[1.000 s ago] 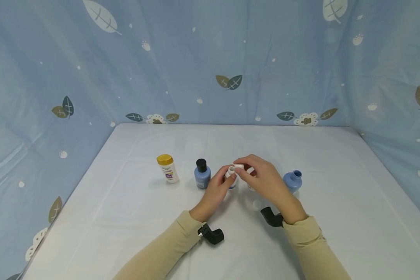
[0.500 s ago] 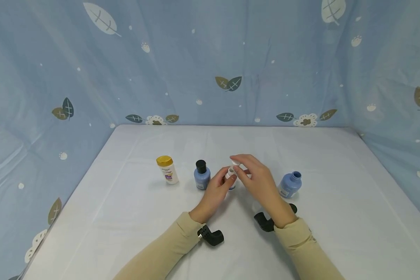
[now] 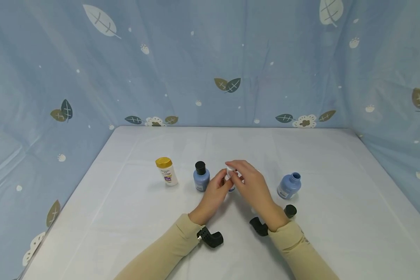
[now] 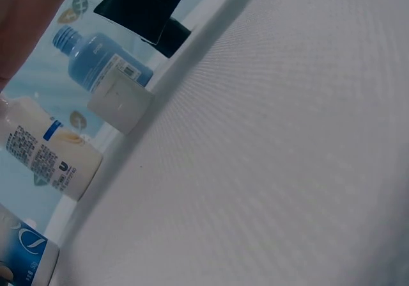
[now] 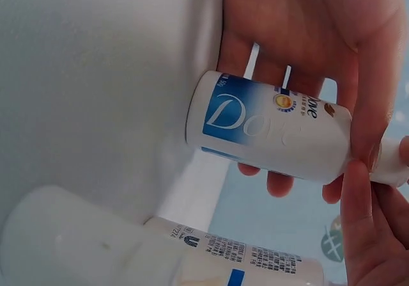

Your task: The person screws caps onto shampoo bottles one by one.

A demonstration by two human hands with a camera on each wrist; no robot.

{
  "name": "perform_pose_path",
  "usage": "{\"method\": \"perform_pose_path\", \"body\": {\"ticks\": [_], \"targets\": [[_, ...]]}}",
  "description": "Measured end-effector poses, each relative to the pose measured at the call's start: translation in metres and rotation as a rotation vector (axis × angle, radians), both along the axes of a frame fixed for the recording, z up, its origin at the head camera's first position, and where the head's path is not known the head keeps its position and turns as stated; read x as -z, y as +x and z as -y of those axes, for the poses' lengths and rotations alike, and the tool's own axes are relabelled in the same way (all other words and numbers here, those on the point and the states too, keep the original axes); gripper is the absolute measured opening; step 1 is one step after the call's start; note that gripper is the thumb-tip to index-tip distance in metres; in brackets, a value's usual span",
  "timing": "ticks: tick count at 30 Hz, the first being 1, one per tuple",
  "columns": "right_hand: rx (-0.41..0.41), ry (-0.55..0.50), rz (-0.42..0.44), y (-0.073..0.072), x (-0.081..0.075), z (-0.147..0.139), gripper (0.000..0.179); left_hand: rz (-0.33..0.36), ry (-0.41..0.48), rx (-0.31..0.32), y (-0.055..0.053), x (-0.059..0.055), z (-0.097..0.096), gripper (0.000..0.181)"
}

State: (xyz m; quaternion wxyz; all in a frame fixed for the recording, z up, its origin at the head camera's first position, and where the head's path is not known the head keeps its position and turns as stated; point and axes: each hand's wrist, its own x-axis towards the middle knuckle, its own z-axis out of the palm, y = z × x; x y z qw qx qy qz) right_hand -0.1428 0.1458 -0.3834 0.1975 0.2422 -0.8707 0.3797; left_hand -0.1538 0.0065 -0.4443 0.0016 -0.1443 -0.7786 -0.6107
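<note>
My left hand point(image 3: 212, 197) grips a small white Dove lotion bottle point(image 5: 275, 129), its blue label facing the right wrist camera. At the bottle's mouth, the thumb and fingers of my right hand point(image 3: 254, 190) pinch a white cap point(image 5: 391, 163). The cap sits right over the neck, largely covered by fingers. In the left wrist view, only the lower part of the Dove bottle shows at the bottom left corner. A second white bottle point(image 5: 249, 257) with printed text stands beside it, hidden behind my right hand in the head view.
Left of my hands stand a white bottle with a yellow cap point(image 3: 167, 171) and a blue bottle with a black cap point(image 3: 201, 177). On the right are an uncapped blue bottle point(image 3: 289, 186), a loose black cap point(image 3: 290, 210) and a translucent white cap point(image 4: 120, 102) near my right wrist.
My right hand has moved left with the white cap, from beside the Dove bottle's open mouth onto it. The left hand has kept its grip in about the same place.
</note>
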Motion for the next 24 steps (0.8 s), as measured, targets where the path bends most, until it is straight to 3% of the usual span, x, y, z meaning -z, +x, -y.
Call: {"method": "perform_pose_path", "body": {"ticks": [6,14,24], "targets": [[0.022,0.017,-0.002,-0.001,0.002,0.001,0.028,-0.001,0.008,0.002,0.0,0.0,0.0,0.014],[0.021,0.043,-0.05,-0.002,0.002,0.001,0.034,0.001,0.048,-0.016,0.014,-0.032,0.001,0.026],[0.044,0.057,-0.046,-0.001,0.004,0.001,0.034,0.036,0.118,0.017,0.014,-0.03,0.001,0.03]]}}
